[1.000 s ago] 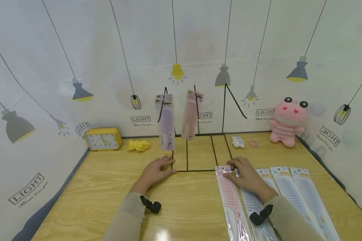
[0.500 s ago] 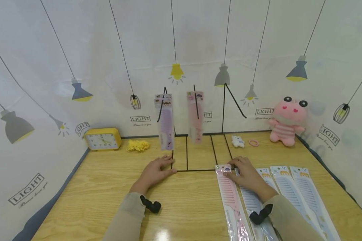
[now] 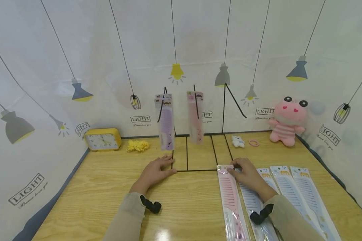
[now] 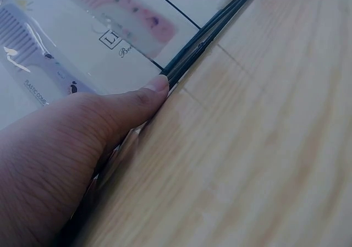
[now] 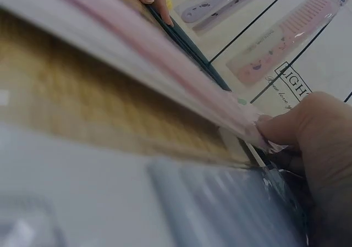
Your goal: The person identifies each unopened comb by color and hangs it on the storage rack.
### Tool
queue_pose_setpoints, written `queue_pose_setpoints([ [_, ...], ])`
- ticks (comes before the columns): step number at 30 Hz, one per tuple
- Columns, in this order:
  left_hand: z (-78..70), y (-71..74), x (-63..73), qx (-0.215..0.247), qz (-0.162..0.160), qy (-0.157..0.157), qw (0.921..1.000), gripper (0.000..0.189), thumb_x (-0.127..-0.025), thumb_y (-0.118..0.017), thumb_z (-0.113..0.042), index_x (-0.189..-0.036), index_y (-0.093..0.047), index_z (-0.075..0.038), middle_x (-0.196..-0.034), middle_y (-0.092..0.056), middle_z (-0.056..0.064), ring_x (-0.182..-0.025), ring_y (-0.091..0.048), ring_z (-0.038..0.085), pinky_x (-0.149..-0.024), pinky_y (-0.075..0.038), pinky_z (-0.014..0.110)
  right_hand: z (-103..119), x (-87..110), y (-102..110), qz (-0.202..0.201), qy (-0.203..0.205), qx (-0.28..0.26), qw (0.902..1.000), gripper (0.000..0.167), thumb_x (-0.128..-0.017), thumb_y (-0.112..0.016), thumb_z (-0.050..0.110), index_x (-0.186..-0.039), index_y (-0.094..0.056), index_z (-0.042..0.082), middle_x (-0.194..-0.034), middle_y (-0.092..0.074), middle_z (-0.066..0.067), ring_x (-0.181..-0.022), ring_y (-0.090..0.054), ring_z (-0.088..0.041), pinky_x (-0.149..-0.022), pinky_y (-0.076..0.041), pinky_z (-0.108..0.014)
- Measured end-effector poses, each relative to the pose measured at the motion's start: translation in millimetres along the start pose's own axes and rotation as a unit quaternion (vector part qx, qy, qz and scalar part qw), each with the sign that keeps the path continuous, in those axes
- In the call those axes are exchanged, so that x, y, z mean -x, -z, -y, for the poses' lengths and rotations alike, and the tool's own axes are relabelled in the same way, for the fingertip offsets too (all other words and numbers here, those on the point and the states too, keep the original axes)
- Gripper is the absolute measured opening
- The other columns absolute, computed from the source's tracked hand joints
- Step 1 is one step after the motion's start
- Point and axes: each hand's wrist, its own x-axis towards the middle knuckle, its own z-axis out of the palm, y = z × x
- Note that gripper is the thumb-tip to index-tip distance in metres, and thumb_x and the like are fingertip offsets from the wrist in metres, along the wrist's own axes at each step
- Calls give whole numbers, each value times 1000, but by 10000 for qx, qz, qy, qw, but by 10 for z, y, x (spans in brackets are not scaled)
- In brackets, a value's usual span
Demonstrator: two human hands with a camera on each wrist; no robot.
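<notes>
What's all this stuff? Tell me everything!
clock: 1, yellow, back left
yarn bundle: 1, yellow, near clock
rack: 1, black, back middle
hanging combs: 2 seen, purple, rack left
centre comb: 1 seen, pink, rack middle
held comb: 1, pink, front right
flat combs: 4 seen, blue, far right
plush toy: 1, pink, back right
ring: 1, pink, near plush toy
trinket: 1, white, beside ring
table: 1, yellowish, below
backdrop: 1, white, around table
wrist cameras: 2, black, on sleeves
sleeves: 2, beige, front
left grip: 1, bare, touching rack
right grip: 1, bare, pinching held comb
</notes>
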Motion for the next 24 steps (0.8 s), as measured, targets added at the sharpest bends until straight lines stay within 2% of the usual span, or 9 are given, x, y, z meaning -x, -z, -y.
queue_pose_setpoints([
  [9, 3, -2, -5, -74, 48, 40, 10000, 60, -91, -66, -58, -144, -58, -30, -155, -42, -12, -149, -28, 16, -122, -21, 50, 30, 0, 23, -238, -723, -644, 9950, 28, -96, -70, 32, -111, -68, 8, -114, -67, -14, -111, -64, -36, -96, -51, -55],
  [15, -2, 2, -9, -60, 27, 48, 10000, 60, -91, -66, -58, -144, -58, -30, -155, -42, -11, -149, -28, 18, -122, -21, 52, 65, -21, 42, -526, -1051, -1085, 9871, 36, -94, -71, 43, -108, -70, 11, -111, -69, -8, -111, -63, -27, -96, -53, -44],
  [21, -4, -3, -9, -94, 9, 30, 10000, 60, -91, -67, -57, -143, -59, -30, -155, -42, -12, -149, -29, 16, -121, -23, 52, 63, -20, 35, -693, -1157, -1157, 9841, 38, -92, -71, 48, -107, -71, 13, -108, -70, -3, -104, -63, -19, -89, -53, -30],
  [24, 0, -10, -6, -153, -3, 4, 9999, 59, -91, -67, -58, -143, -59, -30, -155, -42, -13, -149, -29, 16, -120, -24, 52, 63, -19, 29, -711, -1218, -1182, 9829, 39, -92, -71, 49, -108, -71, 13, -108, -70, -3, -104, -63, -19, -89, -53, -30],
])
